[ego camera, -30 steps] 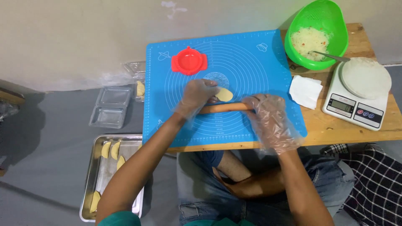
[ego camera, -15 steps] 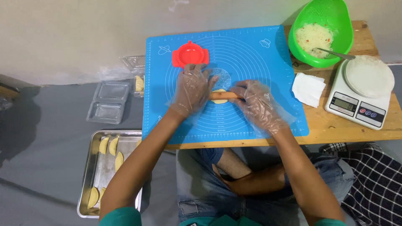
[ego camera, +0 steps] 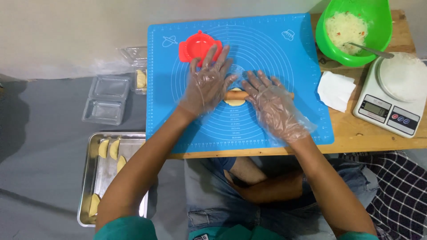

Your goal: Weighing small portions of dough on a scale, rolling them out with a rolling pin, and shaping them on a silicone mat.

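Note:
Both my hands wear clear plastic gloves and lie flat on a wooden rolling pin point(ego camera: 236, 94) across a blue silicone mat point(ego camera: 267, 49). My left hand point(ego camera: 208, 84) presses the pin's left part, fingers spread. My right hand point(ego camera: 272, 104) covers its right part. Under the pin lies a small pale round of dough point(ego camera: 234, 102). A red dumpling press point(ego camera: 196, 44) sits just beyond my left fingertips.
A green bowl point(ego camera: 378, 42) of shredded filling with a spoon stands at the table's far right, beside a white kitchen scale point(ego camera: 391, 104) and a folded napkin point(ego camera: 334, 90). On the floor at left are a metal tray point(ego camera: 91, 178) with folded dumplings and clear plastic boxes point(ego camera: 104, 100).
Both hands have pushed the rolling pin away from me across the mat, and the fingers have spread out flat over it.

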